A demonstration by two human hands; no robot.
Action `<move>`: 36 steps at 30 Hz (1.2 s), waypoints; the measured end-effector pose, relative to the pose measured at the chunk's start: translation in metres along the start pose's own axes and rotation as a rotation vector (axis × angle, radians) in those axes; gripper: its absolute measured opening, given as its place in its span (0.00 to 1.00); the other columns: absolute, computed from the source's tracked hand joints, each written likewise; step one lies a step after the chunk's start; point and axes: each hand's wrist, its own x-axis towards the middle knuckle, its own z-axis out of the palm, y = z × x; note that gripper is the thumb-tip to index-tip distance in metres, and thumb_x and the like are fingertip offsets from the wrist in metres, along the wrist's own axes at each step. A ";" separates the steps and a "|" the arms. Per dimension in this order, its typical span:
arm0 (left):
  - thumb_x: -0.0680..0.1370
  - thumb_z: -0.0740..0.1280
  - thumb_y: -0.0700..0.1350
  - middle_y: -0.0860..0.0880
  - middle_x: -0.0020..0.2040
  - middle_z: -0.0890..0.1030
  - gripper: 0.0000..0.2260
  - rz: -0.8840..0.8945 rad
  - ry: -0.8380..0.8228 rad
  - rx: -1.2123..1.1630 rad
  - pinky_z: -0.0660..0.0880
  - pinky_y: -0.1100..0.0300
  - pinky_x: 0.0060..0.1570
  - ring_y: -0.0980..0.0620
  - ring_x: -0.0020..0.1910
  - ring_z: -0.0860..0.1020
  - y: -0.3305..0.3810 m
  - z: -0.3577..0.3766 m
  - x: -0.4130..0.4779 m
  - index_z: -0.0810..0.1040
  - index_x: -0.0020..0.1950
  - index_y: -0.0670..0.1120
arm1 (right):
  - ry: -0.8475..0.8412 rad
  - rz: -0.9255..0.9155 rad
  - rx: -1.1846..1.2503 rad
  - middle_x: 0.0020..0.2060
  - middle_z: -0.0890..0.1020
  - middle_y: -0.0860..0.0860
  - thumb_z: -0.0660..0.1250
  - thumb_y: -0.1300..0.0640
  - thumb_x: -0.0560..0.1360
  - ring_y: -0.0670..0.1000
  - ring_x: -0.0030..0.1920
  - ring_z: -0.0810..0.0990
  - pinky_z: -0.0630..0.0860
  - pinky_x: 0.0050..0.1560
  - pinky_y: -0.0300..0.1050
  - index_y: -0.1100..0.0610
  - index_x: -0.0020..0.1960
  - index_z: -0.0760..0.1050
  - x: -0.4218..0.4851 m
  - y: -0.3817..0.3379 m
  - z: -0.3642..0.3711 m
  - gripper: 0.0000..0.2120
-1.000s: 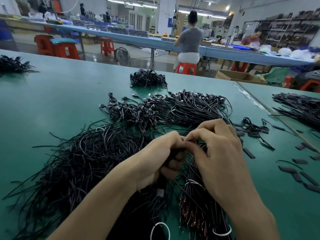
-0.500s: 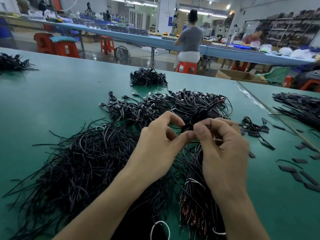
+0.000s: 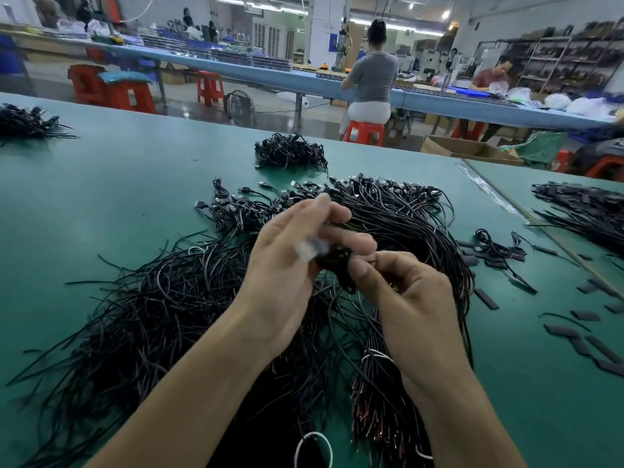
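Observation:
A small coil of black cable (image 3: pixel 337 265) is held above a big heap of loose black cables (image 3: pixel 169 315) on the green table (image 3: pixel 101 197). My left hand (image 3: pixel 283 275) holds the coil from the left; its fingers are blurred by motion, with a pale blur at the thumb. My right hand (image 3: pixel 408 298) pinches the coil's right side between thumb and forefinger. Below my hands lies a banded bundle of cables with reddish ends (image 3: pixel 381 400). Cables with USB plugs (image 3: pixel 388 204) fan out behind my hands.
A small heap of coiled cables (image 3: pixel 290 152) sits farther back, another heap (image 3: pixel 23 121) at the far left, and a dark pile (image 3: pixel 580 211) at the right. Short black sleeve pieces (image 3: pixel 486 298) lie scattered on the right. People sit at a long bench behind.
My hands have lifted off the heap and moved slightly away from me. The cable between them is now gathered into a small coil, and my left fingers have opened out around it.

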 end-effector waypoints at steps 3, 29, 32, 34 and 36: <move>0.74 0.72 0.43 0.47 0.40 0.86 0.07 0.049 -0.092 0.151 0.79 0.60 0.49 0.50 0.46 0.84 -0.001 0.001 -0.002 0.79 0.51 0.46 | 0.063 0.024 0.065 0.46 0.84 0.57 0.75 0.45 0.64 0.49 0.46 0.83 0.77 0.46 0.39 0.51 0.41 0.85 0.002 -0.001 -0.006 0.11; 0.78 0.66 0.47 0.50 0.35 0.83 0.07 0.022 0.001 -0.077 0.78 0.58 0.49 0.52 0.41 0.83 0.005 0.005 -0.001 0.82 0.42 0.51 | -0.036 -0.073 0.052 0.42 0.79 0.44 0.75 0.48 0.64 0.48 0.46 0.80 0.76 0.45 0.41 0.47 0.40 0.86 0.000 -0.002 -0.001 0.06; 0.71 0.72 0.45 0.49 0.42 0.86 0.09 0.043 -0.100 0.069 0.78 0.60 0.49 0.54 0.44 0.84 0.004 0.003 -0.002 0.78 0.49 0.48 | 0.002 -0.080 0.040 0.42 0.80 0.47 0.75 0.48 0.64 0.51 0.47 0.81 0.78 0.47 0.42 0.47 0.40 0.86 0.001 -0.001 -0.005 0.05; 0.66 0.78 0.44 0.53 0.50 0.85 0.17 0.006 -0.091 0.279 0.78 0.60 0.51 0.57 0.50 0.82 -0.003 0.000 -0.002 0.78 0.52 0.50 | 0.055 -0.098 0.029 0.42 0.81 0.46 0.74 0.49 0.64 0.47 0.45 0.82 0.78 0.45 0.37 0.47 0.39 0.86 0.003 0.000 -0.010 0.05; 0.63 0.81 0.48 0.57 0.46 0.80 0.19 -0.050 -0.019 0.501 0.76 0.62 0.46 0.61 0.44 0.77 -0.011 -0.002 -0.003 0.79 0.50 0.56 | 0.129 -0.112 0.003 0.41 0.81 0.44 0.74 0.49 0.66 0.42 0.44 0.81 0.76 0.45 0.33 0.45 0.38 0.85 0.005 0.001 -0.014 0.02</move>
